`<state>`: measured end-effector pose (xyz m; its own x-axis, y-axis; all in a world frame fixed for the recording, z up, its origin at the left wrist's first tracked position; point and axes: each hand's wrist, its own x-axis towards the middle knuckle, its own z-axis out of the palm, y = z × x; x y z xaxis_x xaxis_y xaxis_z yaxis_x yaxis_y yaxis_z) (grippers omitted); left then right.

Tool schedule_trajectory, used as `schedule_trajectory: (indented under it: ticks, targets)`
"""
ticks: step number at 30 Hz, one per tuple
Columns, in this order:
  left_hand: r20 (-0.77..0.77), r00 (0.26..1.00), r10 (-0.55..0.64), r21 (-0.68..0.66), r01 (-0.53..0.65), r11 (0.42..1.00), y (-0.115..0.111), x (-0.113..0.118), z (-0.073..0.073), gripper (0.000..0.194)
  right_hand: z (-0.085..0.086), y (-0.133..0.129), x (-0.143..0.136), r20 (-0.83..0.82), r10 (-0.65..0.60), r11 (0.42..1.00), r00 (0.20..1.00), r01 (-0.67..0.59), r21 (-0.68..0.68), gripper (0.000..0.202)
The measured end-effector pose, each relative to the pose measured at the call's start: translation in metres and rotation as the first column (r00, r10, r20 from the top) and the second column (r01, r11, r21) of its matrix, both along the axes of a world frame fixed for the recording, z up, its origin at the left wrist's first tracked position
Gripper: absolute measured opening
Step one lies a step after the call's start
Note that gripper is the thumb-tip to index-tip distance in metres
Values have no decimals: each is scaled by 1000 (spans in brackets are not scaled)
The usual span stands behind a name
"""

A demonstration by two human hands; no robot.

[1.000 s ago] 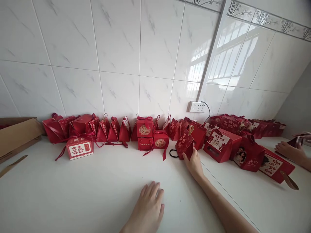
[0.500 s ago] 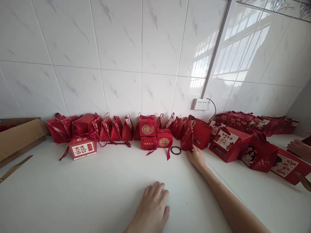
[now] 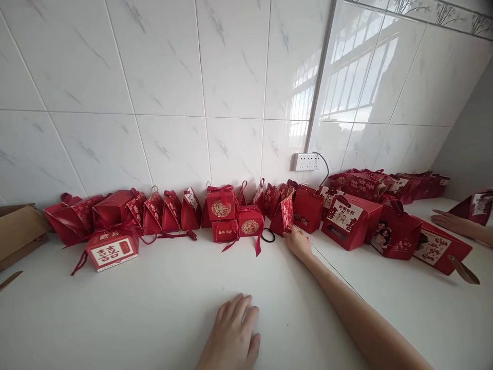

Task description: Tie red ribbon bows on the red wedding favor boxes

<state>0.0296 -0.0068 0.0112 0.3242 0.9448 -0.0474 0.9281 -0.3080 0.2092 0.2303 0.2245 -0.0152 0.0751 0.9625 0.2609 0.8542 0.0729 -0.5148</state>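
My right hand (image 3: 299, 245) reaches forward, its fingertips closed at the lower front corner of a small upright red gift box (image 3: 280, 217) with a looped cord on top. That box stands on the white table and is turned a little sideways. My left hand (image 3: 234, 329) lies palm down on the table near the front, fingers stretched and holding nothing. Close to the gift box are a black ring (image 3: 268, 235) and a small stack of red boxes (image 3: 223, 210) with ribbons and gold round prints.
Red gift boxes line the tiled wall, with a ribboned one (image 3: 113, 251) in front at left. Larger boxes (image 3: 350, 221) stand at right. Another person's hand (image 3: 449, 220) is at far right beside a red box. A brown carton (image 3: 19, 231) stands far left; a power strip (image 3: 306, 162) hangs on the wall.
The view has swung to the right. The small gift box in my right hand has turned, so its patterned face shows more. At far right, more of the other person's red box shows.
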Motion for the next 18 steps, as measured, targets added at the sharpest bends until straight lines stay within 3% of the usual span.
schedule_trajectory:
  ticks: [6, 10, 12, 16, 18]
  targets:
    - [-15, 1000, -22, 12, 22, 1000, 3, -3, -4, 40, -5, 15, 14, -93, -2, 1000, 996, 2, 7, 25]
    - [17, 1000, -24, 8, 23, 1000, 2, -3, -2, 39, -4, 9, 23, -190, -36, 998, 981, 45, 39, 26]
    - [34, 999, -15, -10, 15, 1000, 0, -2, 1, 40, -1, 1, 22, -233, -42, 995, 972, 62, 79, 32]
    - [78, 997, -4, 15, 2, 1000, -4, -1, 6, 37, 6, -13, 12, -289, -4, 989, 957, 46, 140, 65]
    - [86, 996, -4, 40, 0, 999, -6, -2, 5, 35, 6, -17, 7, -314, 0, 994, 950, 34, 104, 65]
